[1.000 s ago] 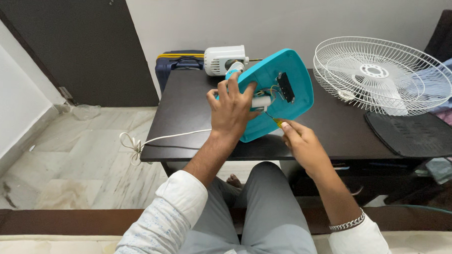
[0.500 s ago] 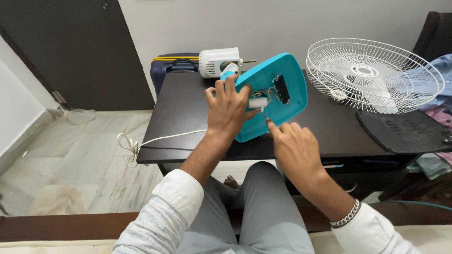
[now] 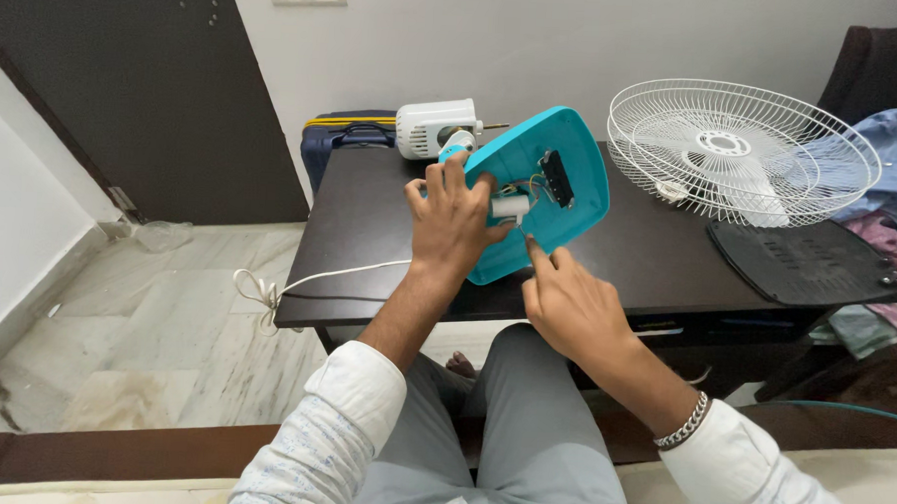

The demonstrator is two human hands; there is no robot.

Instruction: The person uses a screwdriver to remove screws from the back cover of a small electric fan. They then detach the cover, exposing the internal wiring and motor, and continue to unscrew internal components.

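Looking down from the head camera, the left hand [image 3: 452, 222] props a turquoise fan base [image 3: 540, 191] on edge on the dark table [image 3: 370, 229], its fingers closed over the rim and a small white cylinder [image 3: 512, 207] inside. The right hand [image 3: 566, 306] sits just below, fingers curled, index tip at the wiring; whether it pinches a tool I cannot tell. A hollow plastic shell likely handles light and stiff, best gripped by its rim, clear of the thin wires. Behind lie a white motor housing [image 3: 435, 128] and wire grille [image 3: 745, 148].
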